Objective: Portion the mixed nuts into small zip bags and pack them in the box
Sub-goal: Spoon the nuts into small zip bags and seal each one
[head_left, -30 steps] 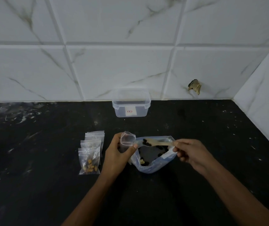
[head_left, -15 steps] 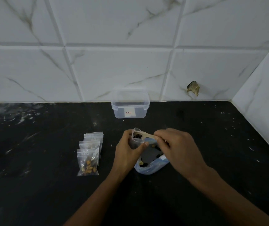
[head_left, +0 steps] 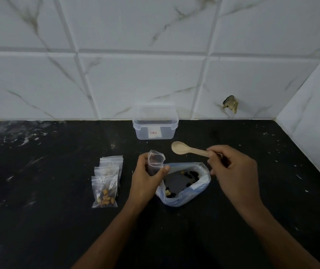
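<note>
On the left part of the black table (head_left: 39, 191) I see a small pile of filled zip bags (head_left: 106, 181) lying flat. Next to them my left hand (head_left: 147, 183) grips an upright small zip bag (head_left: 155, 162) with its mouth open (something dark inside, I cannot tell what). Just beside lies the big bag of mixed nuts (head_left: 184, 183), open. My right hand (head_left: 234, 169) pinches a wooden spoon (head_left: 188, 149) above it. The clear box (head_left: 155, 125) stands behind, at the wall.
</note>
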{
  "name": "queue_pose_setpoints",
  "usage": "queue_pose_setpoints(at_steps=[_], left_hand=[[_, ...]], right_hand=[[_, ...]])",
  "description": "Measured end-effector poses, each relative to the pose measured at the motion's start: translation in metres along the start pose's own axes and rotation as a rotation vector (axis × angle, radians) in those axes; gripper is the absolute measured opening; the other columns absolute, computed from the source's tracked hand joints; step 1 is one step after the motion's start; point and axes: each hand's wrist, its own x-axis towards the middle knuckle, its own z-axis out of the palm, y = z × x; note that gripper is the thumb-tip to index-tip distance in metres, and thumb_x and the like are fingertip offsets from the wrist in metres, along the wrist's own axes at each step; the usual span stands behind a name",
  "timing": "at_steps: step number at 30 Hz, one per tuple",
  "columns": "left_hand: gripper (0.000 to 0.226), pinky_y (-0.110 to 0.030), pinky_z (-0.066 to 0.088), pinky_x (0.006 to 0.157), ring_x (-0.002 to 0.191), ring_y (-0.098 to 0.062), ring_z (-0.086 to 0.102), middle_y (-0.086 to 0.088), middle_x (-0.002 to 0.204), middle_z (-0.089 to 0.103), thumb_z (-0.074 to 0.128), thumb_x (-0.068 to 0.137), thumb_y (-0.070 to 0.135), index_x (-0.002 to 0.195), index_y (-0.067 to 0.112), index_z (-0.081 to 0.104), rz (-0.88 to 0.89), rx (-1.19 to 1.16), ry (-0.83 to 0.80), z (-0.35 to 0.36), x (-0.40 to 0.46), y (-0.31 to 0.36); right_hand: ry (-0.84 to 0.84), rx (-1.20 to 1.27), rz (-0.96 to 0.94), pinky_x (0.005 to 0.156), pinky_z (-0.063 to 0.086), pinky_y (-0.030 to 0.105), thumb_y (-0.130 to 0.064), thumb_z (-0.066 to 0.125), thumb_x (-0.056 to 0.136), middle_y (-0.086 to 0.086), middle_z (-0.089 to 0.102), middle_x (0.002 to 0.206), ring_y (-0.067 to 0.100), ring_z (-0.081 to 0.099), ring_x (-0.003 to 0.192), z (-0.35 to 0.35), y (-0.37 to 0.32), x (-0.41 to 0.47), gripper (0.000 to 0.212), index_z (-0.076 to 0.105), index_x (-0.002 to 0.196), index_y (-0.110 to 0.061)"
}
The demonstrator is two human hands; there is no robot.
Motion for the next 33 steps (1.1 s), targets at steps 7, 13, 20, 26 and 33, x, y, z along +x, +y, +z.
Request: queue_pose_setpoints(at_steps=[7, 13, 20, 26, 33], left_hand=[[0.043, -0.022, 0.053, 0.078, 0.095, 0.003, 0.064, 0.016, 0.104, 0.065, 0.077, 0.082, 0.028, 0.116, 0.034, 0.051, -0.014, -0.016, 0.05, -0.009, -0.007, -0.003], [0.046, -0.018, 0.054, 0.08, 0.1, 0.003, 0.063, 0.012, 0.111, 0.064, 0.077, 0.082, 0.027, 0.119, 0.031, 0.05, -0.005, 0.001, -0.012, -0.001, -0.013, 0.0], [0.051, -0.009, 0.049, 0.079, 0.1, 0.007, 0.06, 0.015, 0.109, 0.062, 0.079, 0.079, 0.025, 0.118, 0.032, 0.048, 0.026, 0.059, -0.034, 0.003, -0.017, 0.007], [0.053, -0.016, 0.052, 0.081, 0.1, 0.001, 0.062, 0.011, 0.108, 0.063, 0.081, 0.075, 0.029, 0.115, 0.035, 0.047, 0.086, 0.095, -0.059, 0.013, -0.018, 0.016], [0.058, -0.009, 0.049, 0.08, 0.103, 0.009, 0.059, 0.012, 0.113, 0.061, 0.079, 0.08, 0.017, 0.121, 0.033, 0.042, 0.049, 0.073, -0.153, 0.005, -0.018, 0.023]], right_hand=[[-0.268, -0.066, 0.45, 0.048, 0.045, 0.01, -0.014, 0.057, 0.094, -0.008, 0.064, 0.076, -0.001, 0.062, 0.058, 0.034, 0.051, -0.031, 0.013, 0.066, 0.093, -0.023], [-0.314, -0.225, 0.424, 0.048, 0.047, 0.019, -0.024, 0.056, 0.095, -0.006, 0.059, 0.063, 0.004, 0.058, 0.054, 0.067, 0.063, -0.059, 0.015, 0.065, 0.083, -0.023], [-0.301, -0.489, 0.255, 0.066, 0.05, 0.022, -0.047, 0.048, 0.095, -0.011, 0.057, 0.099, 0.003, 0.055, 0.079, 0.057, 0.045, -0.061, 0.028, 0.06, 0.112, -0.029], [-0.4, 0.13, 0.3, 0.075, 0.048, 0.009, -0.038, 0.064, 0.088, -0.017, 0.064, 0.099, -0.008, 0.059, 0.092, 0.053, 0.0, -0.034, 0.029, 0.061, 0.116, -0.031], [-0.475, 0.027, 0.208, 0.075, 0.052, 0.02, -0.025, 0.059, 0.093, -0.008, 0.066, 0.088, 0.001, 0.062, 0.082, 0.063, -0.003, -0.01, 0.011, 0.066, 0.102, -0.023]])
